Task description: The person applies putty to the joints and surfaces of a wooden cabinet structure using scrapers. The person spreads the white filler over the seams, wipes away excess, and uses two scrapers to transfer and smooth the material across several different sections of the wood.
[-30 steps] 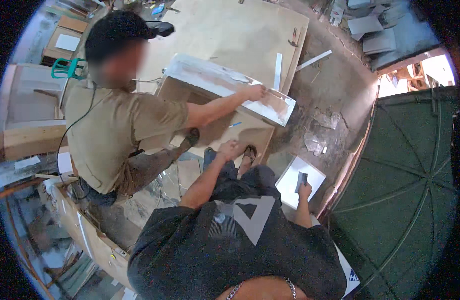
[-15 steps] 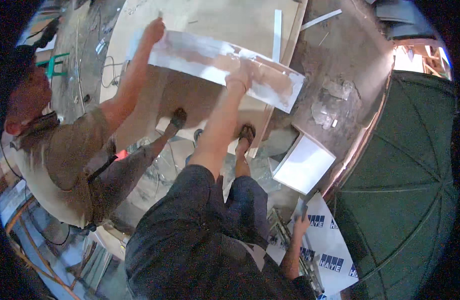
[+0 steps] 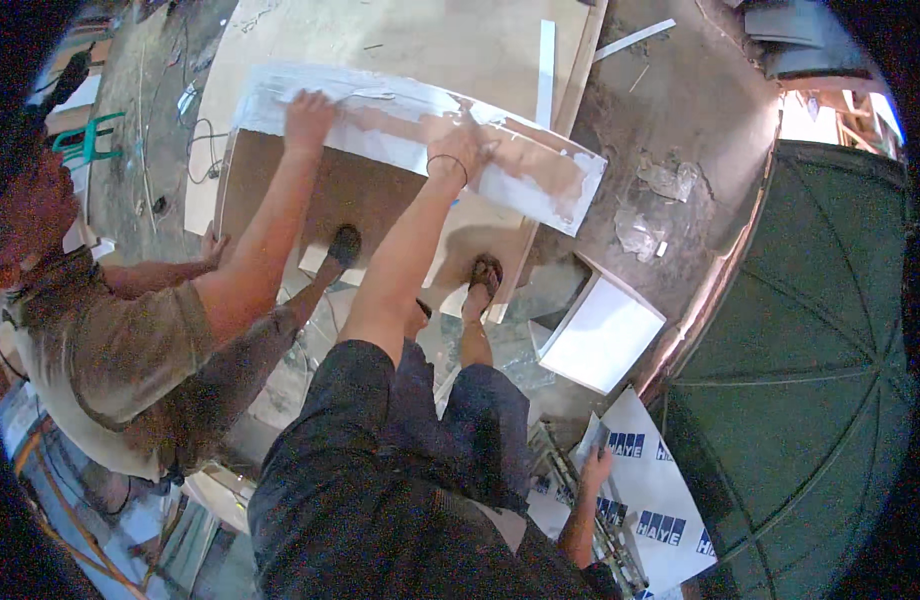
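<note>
On top of the brown cabinet (image 3: 360,200), the white panel (image 3: 420,140) is pressed flat under the left hand (image 3: 460,150) beside a co-worker's hand (image 3: 308,118), so keep pressure even; the right hand (image 3: 595,470) hangs low, grip unclear.

Left hand (image 3: 458,150) now presses flat on the white-coated board (image 3: 540,175), up from near the knees; co-worker's hand (image 3: 308,115) shifts along its top edge.

Long white film-covered board (image 3: 420,135) under the left hand (image 3: 460,150) and a co-worker's hand (image 3: 308,118); right hand (image 3: 595,468) low beside white printed sheet (image 3: 660,510).
</note>
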Demonstrator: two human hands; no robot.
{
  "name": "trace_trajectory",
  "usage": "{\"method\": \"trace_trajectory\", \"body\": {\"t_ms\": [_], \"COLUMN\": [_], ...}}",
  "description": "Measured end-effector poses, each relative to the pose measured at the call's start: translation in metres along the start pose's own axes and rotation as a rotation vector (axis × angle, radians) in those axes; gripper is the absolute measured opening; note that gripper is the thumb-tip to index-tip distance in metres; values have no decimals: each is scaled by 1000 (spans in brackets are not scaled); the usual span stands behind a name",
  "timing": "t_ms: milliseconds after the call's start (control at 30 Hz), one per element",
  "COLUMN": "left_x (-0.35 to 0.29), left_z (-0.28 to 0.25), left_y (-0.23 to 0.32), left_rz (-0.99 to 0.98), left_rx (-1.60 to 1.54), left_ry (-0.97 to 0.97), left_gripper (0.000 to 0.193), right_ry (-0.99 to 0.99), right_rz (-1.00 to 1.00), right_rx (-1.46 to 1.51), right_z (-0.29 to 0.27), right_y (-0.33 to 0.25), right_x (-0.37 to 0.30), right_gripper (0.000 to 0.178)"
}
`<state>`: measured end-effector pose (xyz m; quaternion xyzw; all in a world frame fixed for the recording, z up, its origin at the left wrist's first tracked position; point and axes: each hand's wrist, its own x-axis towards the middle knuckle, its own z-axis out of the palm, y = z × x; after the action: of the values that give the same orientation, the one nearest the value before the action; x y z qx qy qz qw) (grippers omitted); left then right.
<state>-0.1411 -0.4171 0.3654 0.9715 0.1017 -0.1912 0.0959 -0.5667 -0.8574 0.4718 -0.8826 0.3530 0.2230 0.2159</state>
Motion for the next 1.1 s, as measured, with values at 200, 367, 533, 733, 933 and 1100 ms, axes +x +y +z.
{"method": "trace_trajectory", "body": {"t_ms": [200,367,533,733,933,1100], "left_x": [5,-1,-57,-208,-350,-370], "left_z": [48,-2,12,22,133,98], "left_y": [-19,4,1,-53,-179,-191], "left_rz": [269,13,19,-219,-714,-759], "left_rx": [237,193,-156,-198,-314,-759], "left_ry": [590,65,-26,-222,-19,336], "left_gripper": [85,86,84,63,32,28], "right_ry": [141,-27,0,-3,-50,-4], "right_rz": [-197,10,85,14,-109,-244], "right_rx": [-177,-54,12,-55,71,223], "right_z": [18,19,43,23,5,34], "right_y": [40,48,122,27,-50,-64], "right_x": [17,23,34,20,24,77], "right_gripper": [28,39,39,44,24,23]}}
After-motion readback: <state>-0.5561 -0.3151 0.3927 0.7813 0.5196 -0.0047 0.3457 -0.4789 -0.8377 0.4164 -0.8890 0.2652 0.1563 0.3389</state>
